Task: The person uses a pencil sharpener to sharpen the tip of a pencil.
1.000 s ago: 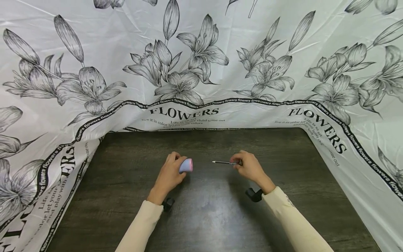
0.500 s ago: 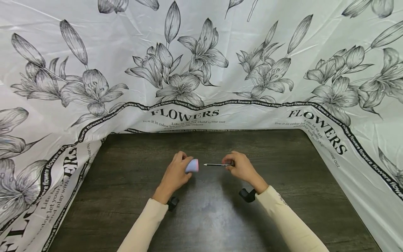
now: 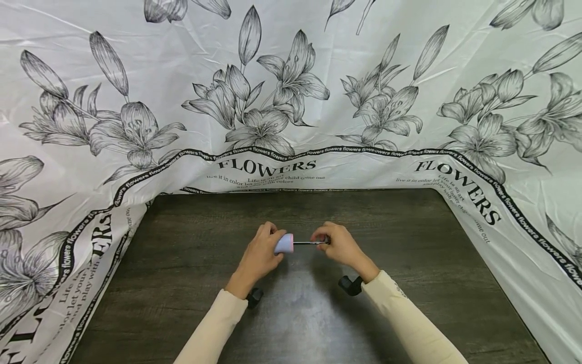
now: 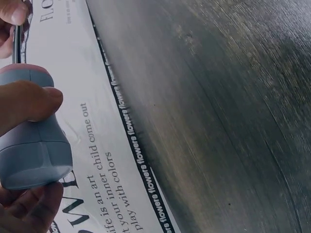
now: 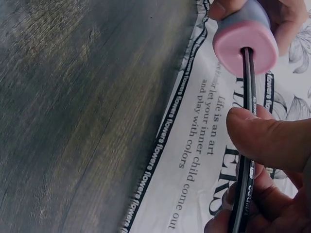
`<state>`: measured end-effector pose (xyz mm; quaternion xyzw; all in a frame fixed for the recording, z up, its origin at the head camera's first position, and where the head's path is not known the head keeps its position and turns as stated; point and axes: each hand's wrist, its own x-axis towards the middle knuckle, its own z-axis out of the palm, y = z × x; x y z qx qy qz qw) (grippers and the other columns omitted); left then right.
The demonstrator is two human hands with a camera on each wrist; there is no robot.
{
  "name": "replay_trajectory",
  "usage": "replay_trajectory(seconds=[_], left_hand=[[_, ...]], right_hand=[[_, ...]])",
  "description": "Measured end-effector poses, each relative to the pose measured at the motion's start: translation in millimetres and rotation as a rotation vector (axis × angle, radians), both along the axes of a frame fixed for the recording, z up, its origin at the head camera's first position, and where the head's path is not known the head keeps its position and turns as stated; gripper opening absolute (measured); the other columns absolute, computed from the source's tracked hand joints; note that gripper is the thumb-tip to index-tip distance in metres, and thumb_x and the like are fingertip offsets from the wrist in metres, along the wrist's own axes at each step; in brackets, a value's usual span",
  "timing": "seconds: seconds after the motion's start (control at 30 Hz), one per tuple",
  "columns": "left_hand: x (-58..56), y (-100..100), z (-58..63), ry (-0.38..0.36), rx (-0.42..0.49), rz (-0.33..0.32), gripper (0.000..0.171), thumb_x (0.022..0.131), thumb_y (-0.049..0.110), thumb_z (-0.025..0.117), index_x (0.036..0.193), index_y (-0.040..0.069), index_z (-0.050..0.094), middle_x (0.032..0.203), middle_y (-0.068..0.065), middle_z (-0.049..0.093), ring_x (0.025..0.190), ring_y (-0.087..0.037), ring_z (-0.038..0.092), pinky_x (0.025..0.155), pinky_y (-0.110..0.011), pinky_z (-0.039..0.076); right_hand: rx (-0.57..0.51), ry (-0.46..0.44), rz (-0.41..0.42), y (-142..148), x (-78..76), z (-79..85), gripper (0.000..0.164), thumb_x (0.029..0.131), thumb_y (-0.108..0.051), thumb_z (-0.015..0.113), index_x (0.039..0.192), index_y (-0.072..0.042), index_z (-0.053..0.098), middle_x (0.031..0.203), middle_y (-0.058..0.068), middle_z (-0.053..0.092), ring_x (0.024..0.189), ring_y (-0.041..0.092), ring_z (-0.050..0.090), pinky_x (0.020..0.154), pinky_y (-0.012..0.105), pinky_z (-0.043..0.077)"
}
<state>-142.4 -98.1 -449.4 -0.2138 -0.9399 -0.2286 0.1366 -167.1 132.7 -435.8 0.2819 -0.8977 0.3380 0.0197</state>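
My left hand [image 3: 261, 253] grips a blue-grey pencil sharpener [image 4: 36, 145] with a pink end face [image 5: 233, 43]. A black-and-silver striped pencil [image 5: 249, 92] is pinched between the thumb and fingers of my right hand [image 3: 341, 245]. Its front end sits inside the round hole of the pink face, so the tip is hidden. In the head view the pencil lies level between the two hands, above the table. The sharpener's rounded rear end points toward the left hand's curled fingers in the left wrist view.
Beneath the hands is a dark wood-grain table [image 3: 218, 212]. White cloth [image 3: 364, 172] printed with black flowers and lettering hangs along its back and sides. Black camera mounts [image 3: 350, 285] are strapped at both wrists.
The hands have come together: the sharpener moved right and the pencil moved left. The pencil's pale tip, visible before in the gap, has gone into the sharpener's hole.
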Motion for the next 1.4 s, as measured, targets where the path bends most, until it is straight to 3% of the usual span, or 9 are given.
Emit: replay_trajectory(seconds=[0.2, 0.37, 0.5, 0.77, 0.9, 1.1, 1.2, 1.3, 1.4], left_hand=[[2.1, 3, 0.7, 0.028, -0.041, -0.037, 0.051, 0.069, 0.006, 0.084, 0.116, 0.004, 0.066, 0.108, -0.011, 0.053, 0.098, -0.026, 0.053, 0.077, -0.039, 0.053], [2.6, -1, -0.3, 0.001, -0.014, -0.07, 0.051, 0.071, 0.008, 0.084, 0.118, 0.003, 0.064, 0.108, -0.011, 0.056, 0.097, -0.025, 0.054, 0.079, -0.039, 0.052], [2.1, -10, 0.5, -0.137, 0.108, -0.083, 0.052, 0.074, 0.013, 0.082, 0.122, 0.005, 0.062, 0.109, -0.009, 0.06, 0.095, -0.023, 0.056, 0.076, -0.038, 0.051], [-2.7, -32, 3.6, -0.536, 0.489, -0.1, 0.04, 0.086, 0.025, 0.072, 0.12, 0.006, 0.063, 0.103, -0.014, 0.066, 0.076, -0.015, 0.058, 0.062, -0.029, 0.049], [-7.1, -39, 5.5, -0.627, 0.593, -0.152, 0.035, 0.093, 0.025, 0.062, 0.115, -0.002, 0.064, 0.086, -0.013, 0.064, 0.065, -0.012, 0.055, 0.055, -0.029, 0.049], [-8.7, -42, 8.5, -0.834, 0.728, -0.157, 0.038, 0.097, 0.028, 0.055, 0.106, -0.009, 0.062, 0.07, -0.003, 0.057, 0.052, -0.01, 0.054, 0.049, -0.024, 0.045], [-8.6, -41, 8.7, -0.89, 0.763, -0.171, 0.038, 0.097, 0.026, 0.055, 0.103, -0.011, 0.062, 0.068, -0.002, 0.056, 0.051, -0.009, 0.054, 0.048, -0.023, 0.045], [-9.1, -39, 8.3, -0.896, 0.768, -0.199, 0.039, 0.095, 0.025, 0.059, 0.106, -0.012, 0.062, 0.07, -0.003, 0.057, 0.053, -0.009, 0.056, 0.05, -0.024, 0.047], [-8.9, -38, 8.8, -0.878, 0.724, -0.214, 0.041, 0.092, 0.024, 0.064, 0.112, -0.012, 0.062, 0.075, -0.006, 0.059, 0.055, -0.011, 0.059, 0.053, -0.026, 0.049]], right_hand=[[0.004, 0.013, 0.01, -6, 1.4, -1.2, 0.018, 0.078, 0.001, 0.074, 0.091, -0.012, 0.073, 0.077, -0.003, 0.053, 0.065, 0.009, 0.045, 0.056, 0.022, 0.038], [0.041, 0.124, 0.013, -11, 6.6, -5.0, 0.02, 0.078, 0.0, 0.075, 0.093, -0.013, 0.073, 0.084, -0.002, 0.058, 0.073, 0.012, 0.054, 0.06, 0.023, 0.043], [0.064, 0.253, 0.032, -11, 9.1, -9.7, 0.02, 0.079, -0.001, 0.075, 0.094, -0.014, 0.073, 0.088, -0.003, 0.06, 0.079, 0.012, 0.056, 0.064, 0.024, 0.046], [0.001, 0.602, 0.084, -9, 5.8, -14.2, 0.021, 0.078, -0.003, 0.076, 0.097, -0.011, 0.071, 0.092, -0.001, 0.063, 0.08, 0.013, 0.058, 0.069, 0.03, 0.048], [0.005, 0.699, 0.11, -9, 6.3, -15.1, 0.022, 0.077, -0.003, 0.077, 0.097, -0.01, 0.071, 0.092, 0.0, 0.063, 0.078, 0.014, 0.059, 0.065, 0.028, 0.046], [0.002, 0.789, 0.122, -6, 8.4, -21.0, 0.015, 0.078, -0.007, 0.076, 0.092, -0.01, 0.072, 0.088, 0.001, 0.065, 0.075, 0.013, 0.06, 0.061, 0.025, 0.044], [-0.03, 0.842, 0.127, -4, 8.9, -24.0, 0.007, 0.088, -0.012, 0.069, 0.092, -0.009, 0.073, 0.088, 0.002, 0.066, 0.075, 0.013, 0.062, 0.06, 0.025, 0.047], [-0.071, 0.889, 0.132, -3, 9.1, -26.7, 0.02, 0.097, -0.015, 0.057, 0.091, -0.008, 0.074, 0.087, 0.004, 0.067, 0.074, 0.014, 0.064, 0.06, 0.025, 0.049], [-0.107, 0.879, 0.17, -3, 9.5, -27.9, 0.024, 0.098, -0.014, 0.054, 0.089, -0.005, 0.074, 0.082, 0.004, 0.066, 0.068, 0.013, 0.062, 0.057, 0.023, 0.049]])
